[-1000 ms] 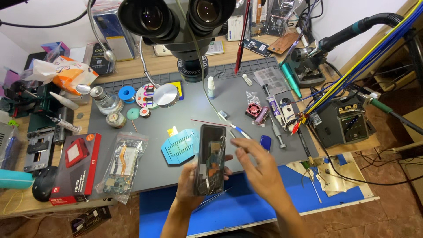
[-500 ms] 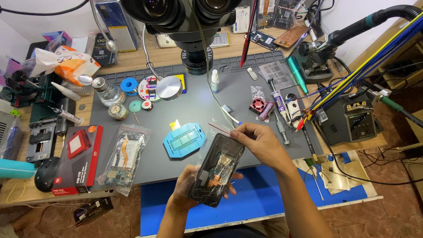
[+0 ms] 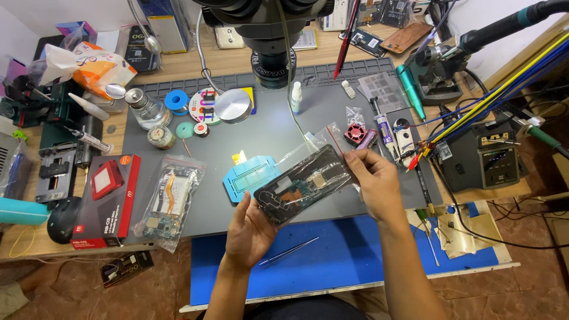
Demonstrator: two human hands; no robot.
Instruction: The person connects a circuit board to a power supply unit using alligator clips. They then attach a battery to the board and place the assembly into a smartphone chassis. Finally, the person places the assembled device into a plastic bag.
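We look down on a cluttered wooden workbench covered by a grey rubber work mat (image 3: 267,127), with a blue mat (image 3: 349,249) along the near edge. Above the seam between the two mats, an opened black phone body with its inner boards showing (image 3: 302,191) sits tilted inside a clear plastic zip bag (image 3: 323,145). Our left hand (image 3: 252,228) cradles the phone's lower end from beneath, fingers curled up around it. Our right hand (image 3: 374,181) pinches the bag's upper right edge, thumb and fingers closed on the plastic. Just behind the phone lies a light blue plastic phone holder (image 3: 244,178). A pair of thin metal tweezers (image 3: 290,250) rests on the blue mat just beside the left wrist. To the left sit a clear bag of phone parts (image 3: 169,201) and a red and black box (image 3: 106,201). A black microscope head (image 3: 269,24) hangs over the mat's far side, and a dark soldering station (image 3: 489,157) stands at right.
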